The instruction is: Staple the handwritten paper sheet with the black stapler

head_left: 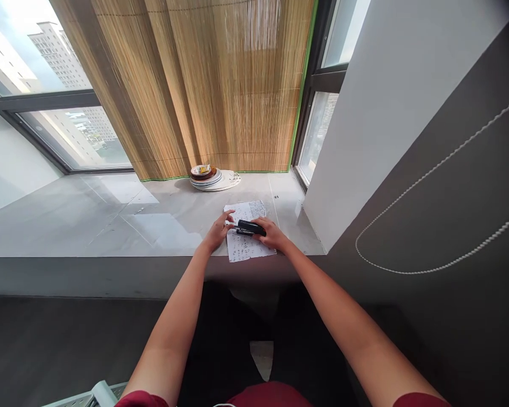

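Observation:
A black stapler (251,227) lies crosswise above handwritten sheets of paper (245,249) on the grey window ledge. My right hand (271,234) is wrapped round its right end. At the other end, the thumb and a fingertip of my left hand (217,233) pinch a thin dark part of the stapler, while another finger is raised. Exactly what these fingertips grip is too small to make out. The paper reaches slightly past the ledge's front edge, and the stapler and my hands hide its middle.
Stacked plates (206,180) and a white oval platter (229,180) stand at the back of the ledge (169,195), against a bamboo blind (237,113). A white wall (365,113) rises at the right. A beaded cord (407,273) hangs there.

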Tool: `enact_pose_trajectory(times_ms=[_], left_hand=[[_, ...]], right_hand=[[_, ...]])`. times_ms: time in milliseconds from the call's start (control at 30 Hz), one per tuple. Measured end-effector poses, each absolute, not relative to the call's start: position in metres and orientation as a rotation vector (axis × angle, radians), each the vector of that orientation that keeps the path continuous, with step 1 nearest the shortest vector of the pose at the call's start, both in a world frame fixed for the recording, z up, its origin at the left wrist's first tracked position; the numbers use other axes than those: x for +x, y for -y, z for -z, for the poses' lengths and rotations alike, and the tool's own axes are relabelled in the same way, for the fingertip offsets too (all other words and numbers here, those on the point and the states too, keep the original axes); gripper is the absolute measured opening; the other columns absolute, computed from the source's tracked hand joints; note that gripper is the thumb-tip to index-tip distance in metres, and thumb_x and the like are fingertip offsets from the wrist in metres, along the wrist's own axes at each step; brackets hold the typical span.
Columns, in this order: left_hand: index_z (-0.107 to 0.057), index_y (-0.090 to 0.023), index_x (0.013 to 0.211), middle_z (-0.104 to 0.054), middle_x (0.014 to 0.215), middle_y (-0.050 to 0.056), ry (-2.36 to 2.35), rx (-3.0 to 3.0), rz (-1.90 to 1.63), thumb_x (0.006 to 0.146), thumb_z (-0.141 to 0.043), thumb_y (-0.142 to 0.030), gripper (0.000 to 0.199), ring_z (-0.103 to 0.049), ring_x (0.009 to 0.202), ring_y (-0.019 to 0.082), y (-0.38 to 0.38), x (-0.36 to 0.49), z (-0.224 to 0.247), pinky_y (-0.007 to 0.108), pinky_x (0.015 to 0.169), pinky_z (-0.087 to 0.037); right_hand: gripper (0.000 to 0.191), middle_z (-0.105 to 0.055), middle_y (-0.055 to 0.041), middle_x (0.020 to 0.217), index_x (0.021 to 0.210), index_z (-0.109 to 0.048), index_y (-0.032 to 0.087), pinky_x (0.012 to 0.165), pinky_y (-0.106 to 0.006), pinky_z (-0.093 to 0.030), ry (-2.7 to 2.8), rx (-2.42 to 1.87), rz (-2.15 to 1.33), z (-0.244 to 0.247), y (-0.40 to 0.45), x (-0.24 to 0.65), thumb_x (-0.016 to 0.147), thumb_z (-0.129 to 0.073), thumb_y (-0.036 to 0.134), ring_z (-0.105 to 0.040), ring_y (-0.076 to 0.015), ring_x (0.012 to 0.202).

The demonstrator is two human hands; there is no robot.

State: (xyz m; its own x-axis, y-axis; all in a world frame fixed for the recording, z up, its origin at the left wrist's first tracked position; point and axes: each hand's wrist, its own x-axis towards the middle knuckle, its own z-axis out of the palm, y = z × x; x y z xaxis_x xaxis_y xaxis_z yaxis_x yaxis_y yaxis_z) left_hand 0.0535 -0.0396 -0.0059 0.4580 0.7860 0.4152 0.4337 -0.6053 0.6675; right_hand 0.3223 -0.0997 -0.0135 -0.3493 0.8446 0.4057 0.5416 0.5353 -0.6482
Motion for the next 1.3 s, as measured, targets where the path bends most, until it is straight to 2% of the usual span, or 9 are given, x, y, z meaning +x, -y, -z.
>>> enact_pose_trajectory(times_ms=[267, 433, 533, 800, 1000, 1133, 1300], left_hand=[[-0.058, -0.022, 0.143, -0.068, 0.107, 0.005, -0.886, 2.225, -0.892, 0.097, -0.060, -0.022, 0.046, -0.066, 0.103, 0.019, 0.043, 0.053, 0.002, 0.031, 0.089, -0.054], [-0.072, -0.020, 0.113, -0.074, 0.109, 0.008, -0.869, 2.276, -0.921, 0.097, -0.065, -0.033, 0.022, -0.068, 0.101, 0.022, 0.043, 0.051, 0.003, 0.035, 0.083, -0.056], [-0.075, -0.020, 0.103, -0.076, 0.106, 0.009, -0.862, 2.309, -0.964, 0.096, -0.068, -0.036, 0.019, -0.069, 0.096, 0.022, 0.043, 0.051, 0.003, 0.035, 0.080, -0.056], [-0.079, -0.021, 0.094, -0.079, 0.097, 0.008, -0.866, 2.281, -1.046, 0.092, -0.073, -0.040, 0.020, -0.073, 0.091, 0.022, 0.049, 0.054, 0.000, 0.038, 0.085, -0.060], [-0.081, -0.021, 0.089, -0.080, 0.097, 0.009, -0.836, 2.280, -1.059, 0.091, -0.075, -0.041, 0.021, -0.075, 0.091, 0.023, 0.049, 0.054, -0.001, 0.040, 0.085, -0.062], [-0.081, -0.022, 0.091, -0.082, 0.100, 0.009, -0.892, 2.255, -1.094, 0.094, -0.070, -0.039, 0.020, -0.077, 0.097, 0.025, 0.048, 0.054, -0.001, 0.044, 0.092, -0.062], [-0.080, -0.021, 0.099, -0.081, 0.111, 0.010, -0.847, 2.203, -1.122, 0.098, -0.063, -0.033, 0.021, -0.076, 0.109, 0.025, 0.051, 0.053, -0.003, 0.045, 0.101, -0.061]], right_hand=[[0.046, -0.069, -0.0060, 0.120, 0.131, -0.067, 0.027, 0.103, -0.045, -0.047, 2.002, -1.113, -0.567, 0.018, 0.096, 0.325, 0.085, -0.070, 0.022, -0.060, -0.0288, 0.115], [0.041, -0.071, -0.0045, 0.118, 0.126, -0.069, 0.028, 0.103, -0.044, -0.047, 1.963, -1.122, -0.637, 0.017, 0.094, 0.326, 0.085, -0.070, 0.023, -0.062, -0.0279, 0.114], [0.040, -0.072, -0.0041, 0.119, 0.124, -0.071, 0.027, 0.104, -0.043, -0.046, 1.938, -1.102, -0.662, 0.017, 0.093, 0.326, 0.084, -0.071, 0.024, -0.063, -0.0275, 0.114], [0.036, -0.073, -0.0037, 0.112, 0.118, -0.074, 0.027, 0.095, -0.040, -0.049, 1.822, -1.135, -0.776, 0.018, 0.090, 0.329, 0.082, -0.071, 0.029, -0.064, -0.0252, 0.105], [0.035, -0.074, -0.0059, 0.112, 0.113, -0.075, 0.023, 0.096, -0.042, -0.050, 1.722, -1.096, -0.868, 0.007, 0.096, 0.330, 0.080, -0.071, 0.035, -0.065, -0.0262, 0.105], [0.037, -0.075, -0.0056, 0.110, 0.113, -0.075, 0.022, 0.091, -0.040, -0.053, 1.524, -1.100, -0.953, 0.004, 0.099, 0.332, 0.084, -0.069, 0.045, -0.067, -0.0259, 0.102], [0.038, -0.076, -0.0048, 0.110, 0.108, -0.077, 0.022, 0.095, -0.041, -0.054, 1.315, -1.075, -0.961, 0.006, 0.102, 0.336, 0.079, -0.075, 0.046, -0.068, -0.0269, 0.105]])
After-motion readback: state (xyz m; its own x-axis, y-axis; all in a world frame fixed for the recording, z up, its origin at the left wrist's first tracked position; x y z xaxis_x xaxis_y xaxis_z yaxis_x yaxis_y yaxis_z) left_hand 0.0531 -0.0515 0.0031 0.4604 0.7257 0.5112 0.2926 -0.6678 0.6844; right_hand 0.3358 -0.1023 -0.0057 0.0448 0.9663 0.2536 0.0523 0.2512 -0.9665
